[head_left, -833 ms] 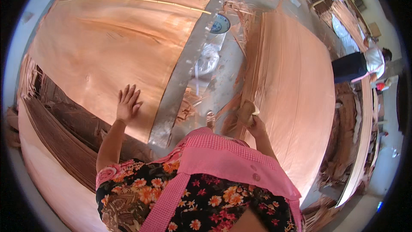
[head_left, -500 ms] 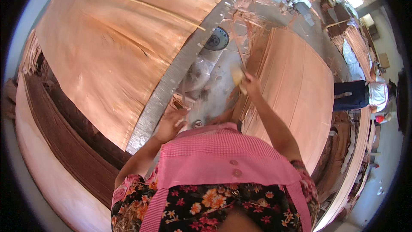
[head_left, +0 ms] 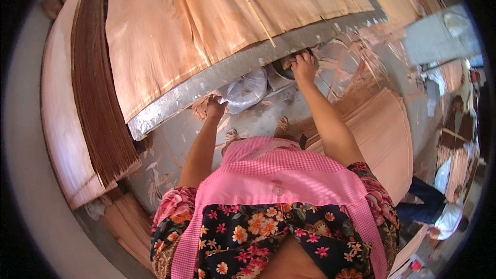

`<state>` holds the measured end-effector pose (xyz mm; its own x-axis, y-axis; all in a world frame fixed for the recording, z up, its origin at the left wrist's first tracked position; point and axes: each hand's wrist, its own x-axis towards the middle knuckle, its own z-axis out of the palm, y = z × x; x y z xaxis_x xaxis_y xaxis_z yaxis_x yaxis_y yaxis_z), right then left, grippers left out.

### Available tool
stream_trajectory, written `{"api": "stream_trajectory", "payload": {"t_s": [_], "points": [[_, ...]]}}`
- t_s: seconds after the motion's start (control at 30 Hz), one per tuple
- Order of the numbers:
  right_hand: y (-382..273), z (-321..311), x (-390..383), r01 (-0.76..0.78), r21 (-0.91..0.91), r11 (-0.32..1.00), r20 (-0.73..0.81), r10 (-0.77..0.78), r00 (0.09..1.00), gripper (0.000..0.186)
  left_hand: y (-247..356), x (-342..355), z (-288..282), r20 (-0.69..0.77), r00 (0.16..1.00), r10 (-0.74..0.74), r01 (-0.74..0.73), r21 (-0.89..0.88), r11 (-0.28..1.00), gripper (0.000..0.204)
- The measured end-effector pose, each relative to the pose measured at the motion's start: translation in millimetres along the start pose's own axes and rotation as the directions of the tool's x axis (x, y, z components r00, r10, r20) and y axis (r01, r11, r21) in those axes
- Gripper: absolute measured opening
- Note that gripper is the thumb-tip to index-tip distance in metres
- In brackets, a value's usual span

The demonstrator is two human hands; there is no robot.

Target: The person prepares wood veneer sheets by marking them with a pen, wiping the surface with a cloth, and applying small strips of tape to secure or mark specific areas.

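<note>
1. Some of a brown, brush-like tool [head_left: 288, 62] showed in the right hand [head_left: 304, 67], whose fingers were closed around it; the rest was hidden by the hand.
2. That tool was over the mouth of a dark-interiored bowl [head_left: 278, 67], just off the near edge of the grey worktable [head_left: 243, 58]. Whether it touched the bowl's inside could not be told, nor could its long axis.
3. The bowl lay directly at the right hand's fingertips, slightly to their left, so the right hand was the nearer of the 2.
4. The left hand [head_left: 215, 106], its fingers partly curled, was well apart from the bowl, with a clear plastic bag [head_left: 247, 91] between them. Whether it held anything could not be told.
5. Across the worktable was a tan wood-veneer sheet [head_left: 165, 36], creased lengthwise, with a thin pale stick [head_left: 251, 8] lying on it.
</note>
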<state>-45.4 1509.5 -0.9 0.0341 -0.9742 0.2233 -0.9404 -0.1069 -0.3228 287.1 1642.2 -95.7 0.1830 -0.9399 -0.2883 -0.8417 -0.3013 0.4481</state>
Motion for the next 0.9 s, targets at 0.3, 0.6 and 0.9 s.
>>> {"api": "stream_trajectory", "payload": {"t_s": [0.3,0.6,0.9], "points": [[-50.4,-25.9,-88.2,-0.884,0.311,0.350,0.945,-0.009,0.328,0.033,146.5,-101.4,-53.1,0.112,0.990,0.089,-0.012,-0.552,0.834,0.014],[-69.0,-124.4,-60.3,-0.499,0.393,0.772,0.879,-0.158,0.449,0.018,219.2,-126.4,-147.4,-0.290,0.902,0.319,-0.383,-0.200,0.902,0.016],[24.7,-194.1,-77.9,-0.203,0.296,0.934,0.792,-0.121,0.598,0.022,167.4,-41.1,-101.2,0.400,0.623,0.672,-0.729,-0.013,0.684,0.022]]}}
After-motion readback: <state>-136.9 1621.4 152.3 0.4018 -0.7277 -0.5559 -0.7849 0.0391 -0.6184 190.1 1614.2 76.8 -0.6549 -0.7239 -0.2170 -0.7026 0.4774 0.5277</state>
